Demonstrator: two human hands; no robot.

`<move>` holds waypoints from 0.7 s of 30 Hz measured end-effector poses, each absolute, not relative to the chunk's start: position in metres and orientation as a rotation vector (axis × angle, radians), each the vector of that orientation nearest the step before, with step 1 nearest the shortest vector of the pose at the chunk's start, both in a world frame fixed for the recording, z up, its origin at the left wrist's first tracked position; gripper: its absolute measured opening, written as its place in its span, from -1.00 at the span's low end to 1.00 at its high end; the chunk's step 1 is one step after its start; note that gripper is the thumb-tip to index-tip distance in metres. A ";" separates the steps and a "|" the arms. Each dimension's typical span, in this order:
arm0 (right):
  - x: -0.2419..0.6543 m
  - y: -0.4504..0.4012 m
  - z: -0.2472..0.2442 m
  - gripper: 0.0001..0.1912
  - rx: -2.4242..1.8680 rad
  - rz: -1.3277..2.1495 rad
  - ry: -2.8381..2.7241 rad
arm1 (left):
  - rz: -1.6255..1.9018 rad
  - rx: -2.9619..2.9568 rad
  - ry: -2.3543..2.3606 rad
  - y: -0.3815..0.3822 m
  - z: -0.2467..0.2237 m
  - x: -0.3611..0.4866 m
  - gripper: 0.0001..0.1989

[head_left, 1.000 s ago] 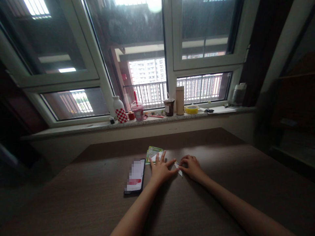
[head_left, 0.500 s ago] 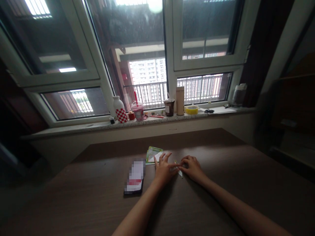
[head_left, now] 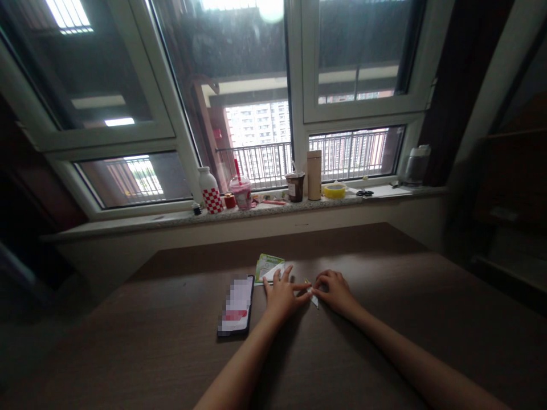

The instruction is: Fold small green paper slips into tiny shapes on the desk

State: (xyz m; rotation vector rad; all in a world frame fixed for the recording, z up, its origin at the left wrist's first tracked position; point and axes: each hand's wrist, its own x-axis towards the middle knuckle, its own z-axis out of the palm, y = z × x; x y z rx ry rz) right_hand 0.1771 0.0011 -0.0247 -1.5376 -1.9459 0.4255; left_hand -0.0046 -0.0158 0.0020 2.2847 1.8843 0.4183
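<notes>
Right of the phone (head_left: 236,306), the small white paper (head_left: 314,300) already tapers to a point; what remains cannot be told. The right hand's (head_left: 335,288) grip pinches it; the left hand (head_left: 282,298) touches it, pinching or not unclear. Since a second ago, its index finger (head_left: 301,286) has neared the right hand.

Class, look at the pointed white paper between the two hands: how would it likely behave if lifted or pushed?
The pointed white paper looks small beside the right hand, so it is probably very light. Its straight edges suggest it would slide rather than roll. It shows no visible droop, so it may be fairly stiff.
</notes>
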 end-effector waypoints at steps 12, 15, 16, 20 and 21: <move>0.177 0.001 -0.023 -0.87 -1.552 0.428 -1.949 | 0.461 2.341 1.941 -0.015 -0.003 -0.007 -0.51; 0.176 0.001 -0.023 -0.88 -1.560 0.429 -1.948 | 0.437 2.324 1.955 -0.015 -0.004 -0.007 -0.45; 0.176 0.001 -0.022 -0.88 -1.558 0.429 -1.951 | 0.429 2.319 1.957 -0.015 -0.003 -0.007 -0.44; 0.177 0.000 -0.021 -0.87 -1.544 0.426 -1.958 | 0.379 2.327 1.939 -0.015 -0.001 -0.007 -0.40; 0.177 -0.001 -0.021 -0.87 -1.542 0.427 -1.956 | 0.357 2.332 1.930 -0.015 0.000 -0.007 -0.40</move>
